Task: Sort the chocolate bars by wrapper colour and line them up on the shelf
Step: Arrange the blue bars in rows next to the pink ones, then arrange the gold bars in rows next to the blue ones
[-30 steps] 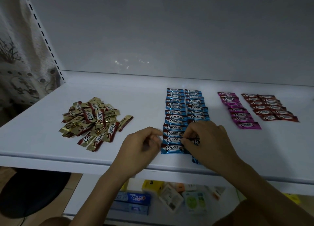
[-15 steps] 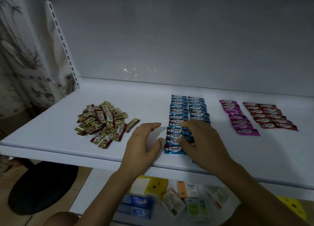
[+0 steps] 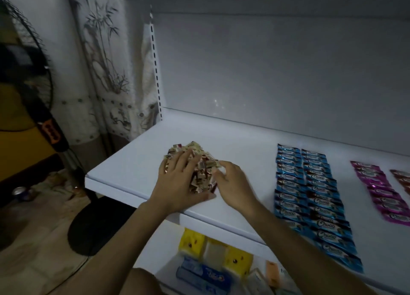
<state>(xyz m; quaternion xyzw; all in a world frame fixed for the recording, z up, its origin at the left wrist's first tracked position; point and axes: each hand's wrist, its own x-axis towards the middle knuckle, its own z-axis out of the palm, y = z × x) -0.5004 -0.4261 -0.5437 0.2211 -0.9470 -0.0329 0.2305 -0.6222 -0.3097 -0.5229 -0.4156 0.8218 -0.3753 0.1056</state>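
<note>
Hands work a loose heap of gold-wrapped chocolate bars [image 3: 203, 172] near the left front of a white shelf [image 3: 137, 159]. The left hand [image 3: 177, 181] lies flat on the heap, fingers spread apart. The right hand [image 3: 233, 183] sits at the heap's right edge with fingers curled, though blur hides whether they pinch a bar. Farther right, blue bars [image 3: 310, 197] lie in two neat columns, then a pink column [image 3: 381, 192], with red bars [image 3: 402, 178] cut off at the frame's edge.
</note>
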